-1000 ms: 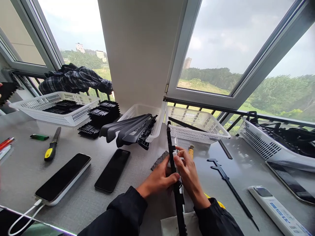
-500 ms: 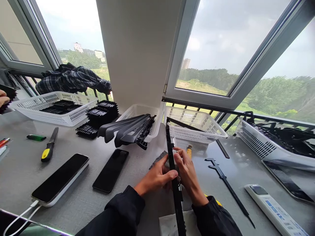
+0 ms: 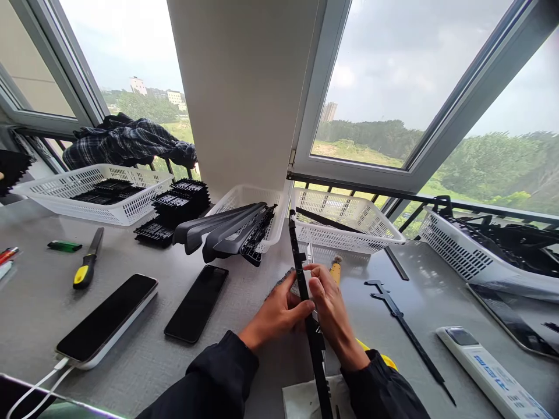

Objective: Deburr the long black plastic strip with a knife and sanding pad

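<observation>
A long, narrow black plastic strip [image 3: 311, 334] stands tilted in front of me, its far end near the middle baskets. My left hand [image 3: 277, 308] is closed round its middle, thumb across the near face. On the strip's right side my right hand [image 3: 329, 299] is closed, fingers curled against it. A small white piece [image 3: 308, 280] shows between those fingers and the strip; its kind is unclear. Behind the strip is a shiny metal bar [image 3: 310, 253], mostly hidden. A grey cloth [image 3: 282, 282] lies partly under my left hand.
White baskets [image 3: 349, 241] line the window side, one beside long black trim pieces [image 3: 227, 233]. Black parts are stacked [image 3: 181, 203] at left. Two phones [image 3: 196, 302], a yellow-black knife [image 3: 87, 262], a caliper [image 3: 406, 331], a yellow-handled brush [image 3: 335, 270] and a white device [image 3: 489, 372] lie around.
The strip's far end has swung slightly left. My right hand has shifted a little, and the white piece now shows by its fingers. At far left, another person's hand has mostly left view.
</observation>
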A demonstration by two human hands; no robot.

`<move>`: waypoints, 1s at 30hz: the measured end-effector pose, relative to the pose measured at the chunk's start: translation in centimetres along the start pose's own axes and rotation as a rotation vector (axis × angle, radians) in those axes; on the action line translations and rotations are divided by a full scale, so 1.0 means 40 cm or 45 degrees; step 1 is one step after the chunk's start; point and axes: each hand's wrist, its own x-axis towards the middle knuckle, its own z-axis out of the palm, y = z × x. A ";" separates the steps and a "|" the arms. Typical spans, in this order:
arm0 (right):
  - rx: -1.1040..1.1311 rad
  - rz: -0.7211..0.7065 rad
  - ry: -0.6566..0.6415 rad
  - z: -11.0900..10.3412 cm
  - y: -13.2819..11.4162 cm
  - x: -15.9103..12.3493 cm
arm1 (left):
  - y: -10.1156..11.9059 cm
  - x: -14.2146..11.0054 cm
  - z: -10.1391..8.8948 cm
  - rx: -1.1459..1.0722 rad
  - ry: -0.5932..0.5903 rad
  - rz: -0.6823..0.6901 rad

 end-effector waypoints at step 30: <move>0.004 0.179 0.124 0.001 0.018 0.008 | -0.004 -0.006 0.005 -0.067 -0.102 -0.031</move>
